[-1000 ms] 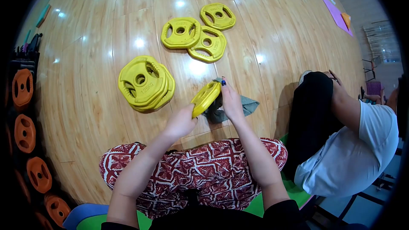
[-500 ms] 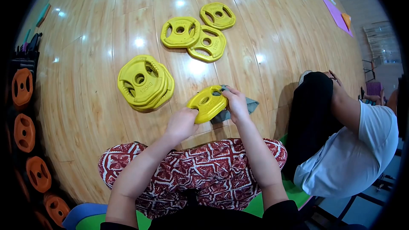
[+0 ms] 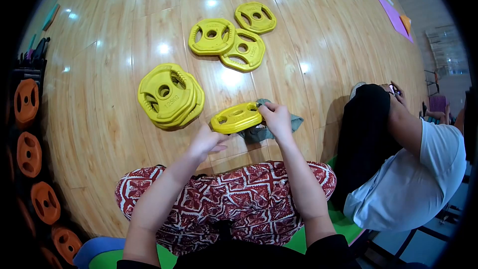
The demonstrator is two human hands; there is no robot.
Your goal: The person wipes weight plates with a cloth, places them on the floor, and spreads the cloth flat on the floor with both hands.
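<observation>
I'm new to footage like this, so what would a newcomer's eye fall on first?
Probably the bright yellow weight plate, tilted between the left hand and the right hand, near a grey-green cloth. Next, a stack of yellow plates at left and a group of three farther off, all on the wooden floor. The red-and-white patterned trousers stand out too, across the bottom.
</observation>
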